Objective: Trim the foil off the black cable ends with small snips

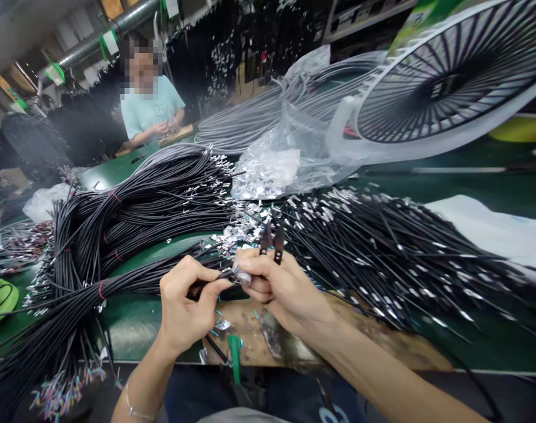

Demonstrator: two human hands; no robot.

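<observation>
My left hand [186,305] is closed in a pinch on the end of a black cable [210,281] that runs off to the left. My right hand [279,288] is closed around a small pair of pliers [272,238], whose dark tips stick up above the fingers, and it touches the cable end where a small metal terminal [241,276] shows between both hands. Both hands hover over a worn wooden board [250,329] at the table's near edge.
A big bundle of black cables [131,217] lies left, another spread of terminated cables [382,247] right, on a green table [131,323]. A clear bag of metal terminals [272,167], grey cables [259,114], a white fan grille [452,76] and a seated person [148,106] are behind.
</observation>
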